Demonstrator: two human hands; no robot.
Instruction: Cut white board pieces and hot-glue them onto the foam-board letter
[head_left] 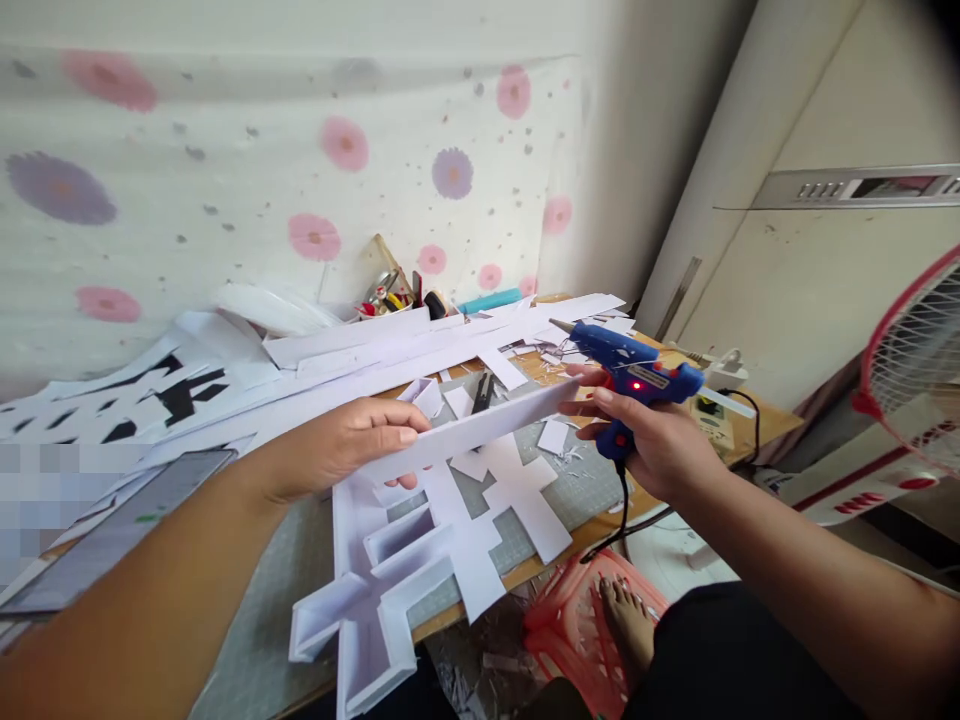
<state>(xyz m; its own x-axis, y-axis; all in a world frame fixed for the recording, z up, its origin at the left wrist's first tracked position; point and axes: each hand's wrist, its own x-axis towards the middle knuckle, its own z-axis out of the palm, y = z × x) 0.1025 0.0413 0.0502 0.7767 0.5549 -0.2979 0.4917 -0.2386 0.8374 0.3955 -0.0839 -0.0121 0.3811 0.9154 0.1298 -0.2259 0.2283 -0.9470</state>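
Note:
My left hand (367, 440) pinches one end of a long white foam board strip (480, 430), thumb on top and fingers beneath. In my right hand (652, 430) is a blue glue gun (615, 355), its red light lit and its nozzle pointing up and left. A white glue stick (731, 402) pokes out of its back. The strip's far end reaches the fingers of my right hand. Below lies a white walled foam board letter-like shape (375, 580), open on top. A flat white cut-out (517, 490) is beside it on the cutting mat.
A black utility knife (484, 392) lies among white scraps. Long white strips (375, 345) and a tablet-like screen (127, 520) are at the left and back. The gun's cord (621, 510) hangs over the table edge, near a pink stool (570, 620). A fan (919, 350) stands right.

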